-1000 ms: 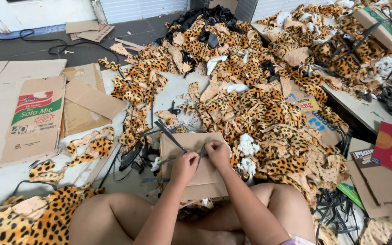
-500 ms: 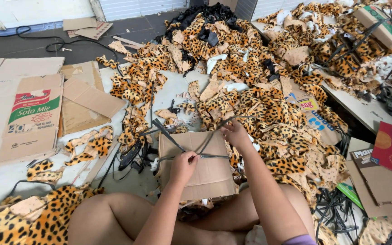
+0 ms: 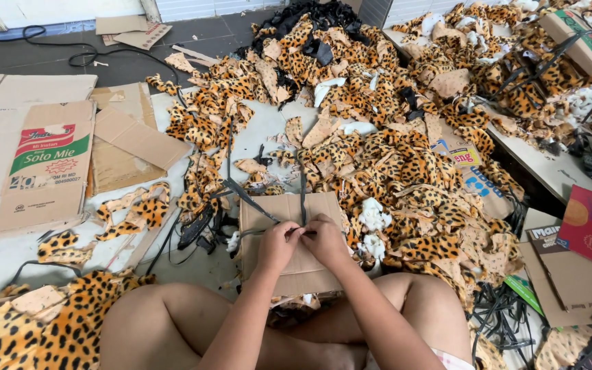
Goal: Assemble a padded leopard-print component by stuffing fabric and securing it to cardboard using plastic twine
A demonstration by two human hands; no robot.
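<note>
The left hand (image 3: 279, 241) & right hand (image 3: 323, 240) are meeting over a brown cardboard piece (image 3: 296, 236) lying on the floor betw. the knees. Both hands' fingers are closing tight, pinching a thin black strap (image 3: 302, 185) where its two ends are coming together; the strap is running up twd. the leopard-print fabric scraps (image 3: 392, 164) piled just beyond.

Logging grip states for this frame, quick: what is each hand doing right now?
Left hand: closed, pinching the thin dark strap over the cardboard piece.
Right hand: closed, pinching the same strap beside the left.
</note>
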